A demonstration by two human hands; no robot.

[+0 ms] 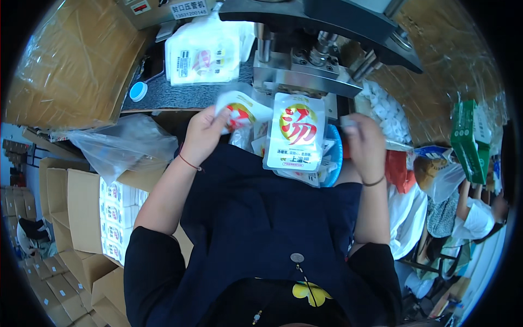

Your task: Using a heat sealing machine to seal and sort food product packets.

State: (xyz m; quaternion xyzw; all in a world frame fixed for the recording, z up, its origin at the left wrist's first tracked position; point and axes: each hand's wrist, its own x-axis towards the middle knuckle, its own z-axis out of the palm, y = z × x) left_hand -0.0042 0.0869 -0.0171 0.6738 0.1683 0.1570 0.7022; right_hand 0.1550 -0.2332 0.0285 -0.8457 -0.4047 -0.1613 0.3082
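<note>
My left hand [204,131] pinches a white printed pouch [242,111] at its lower left edge, just in front of a metal press [299,80]. The pouch is slightly blurred and curls to the right. Another white pouch [297,133] with red lettering stands face up at the front of the press, above a blue basket [339,163] that holds more pouches. To the right, my right hand [366,144] is closed with its fingertips together around a small pale piece, too blurred to name. The hand is close to a heap of small white plastic parts [385,111].
A stack of white pouches [204,52] and a small blue-lidded round tub [138,91] are on the dark bench. Cardboard boxes [71,60] flank it. An open carton [84,212] with packed goods is at left, and a green box [469,141] at right. People sit farther right.
</note>
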